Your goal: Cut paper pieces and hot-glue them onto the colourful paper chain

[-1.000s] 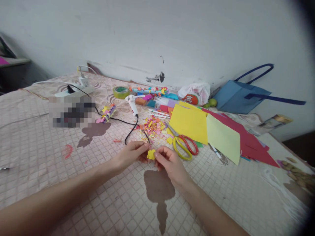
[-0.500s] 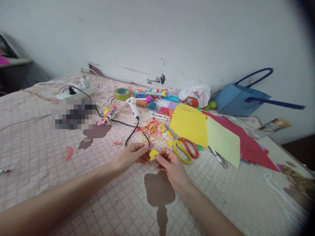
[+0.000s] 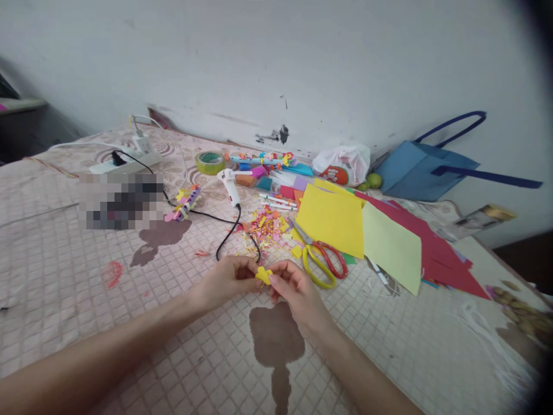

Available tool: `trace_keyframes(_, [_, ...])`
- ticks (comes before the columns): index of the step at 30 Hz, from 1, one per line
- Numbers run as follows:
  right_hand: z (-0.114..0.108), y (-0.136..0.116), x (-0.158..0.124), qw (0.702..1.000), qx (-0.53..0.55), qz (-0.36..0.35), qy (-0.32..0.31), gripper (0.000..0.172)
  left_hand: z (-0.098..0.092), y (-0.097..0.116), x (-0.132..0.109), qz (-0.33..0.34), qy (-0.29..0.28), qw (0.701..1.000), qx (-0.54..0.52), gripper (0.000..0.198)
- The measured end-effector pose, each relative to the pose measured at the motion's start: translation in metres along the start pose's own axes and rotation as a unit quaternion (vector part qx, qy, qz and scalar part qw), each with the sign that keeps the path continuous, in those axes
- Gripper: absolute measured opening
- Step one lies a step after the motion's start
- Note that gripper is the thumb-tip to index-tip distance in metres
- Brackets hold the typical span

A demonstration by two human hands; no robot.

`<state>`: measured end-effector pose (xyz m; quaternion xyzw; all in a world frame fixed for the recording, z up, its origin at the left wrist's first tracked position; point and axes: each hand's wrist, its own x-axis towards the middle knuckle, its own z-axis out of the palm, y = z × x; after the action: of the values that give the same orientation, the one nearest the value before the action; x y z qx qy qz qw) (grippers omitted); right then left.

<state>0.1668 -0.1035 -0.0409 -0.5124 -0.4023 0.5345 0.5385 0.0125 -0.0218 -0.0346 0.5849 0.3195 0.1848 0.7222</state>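
Note:
A small yellow flower cutout [image 3: 263, 275] is pinched between my two hands, above the quilted table cover. My left hand [image 3: 232, 279] grips its left edge with thumb and fingers. On its right side, my right hand [image 3: 292, 285] presses the thumb against it, fingers curled behind. Scissors with one yellow and one red handle [image 3: 322, 256] lie just beyond my right hand. Past my fingers is a heap of colourful paper scraps [image 3: 268, 225]. A white glue gun [image 3: 230, 187] rests behind it, its black cord looping toward my left hand.
Yellow sheets [image 3: 330, 219], a pale green sheet [image 3: 392, 248] and red sheets [image 3: 432, 253] lie at right. A tape roll [image 3: 210, 163], decorated sticks, a power strip [image 3: 125, 163] and a blue bag [image 3: 425, 170] stand toward the wall. A decorated purple piece [image 3: 188, 204] lies at left.
My left hand's thumb and fingers have closed onto the flower's left edge. The flower has tilted and moved slightly left with my hands. The whole view has shifted a little.

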Motion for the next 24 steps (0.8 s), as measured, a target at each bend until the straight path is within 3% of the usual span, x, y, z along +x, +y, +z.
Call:
trace_keyframes(7, [-0.003,0.0,0.0,0.999,0.002,0.018,0.046,0.024,-0.006,0.008,0.001,-0.036,0.021,0.999,0.004,0.023])
trace_keyframes(15, [-0.005,0.005,-0.004,0.997,-0.047,0.059,0.026,0.028,-0.018,0.01,0.003,-0.026,0.037,0.999,0.013,0.027])
trace_keyframes(20, [-0.007,0.007,-0.004,0.995,-0.049,0.086,0.022,0.032,-0.03,0.012,0.006,0.005,0.083,0.992,0.098,0.025])
trace_keyframes(24, [-0.005,0.011,-0.003,0.996,-0.032,0.075,0.031,0.033,-0.048,0.029,0.003,0.041,0.146,0.966,0.208,0.021])
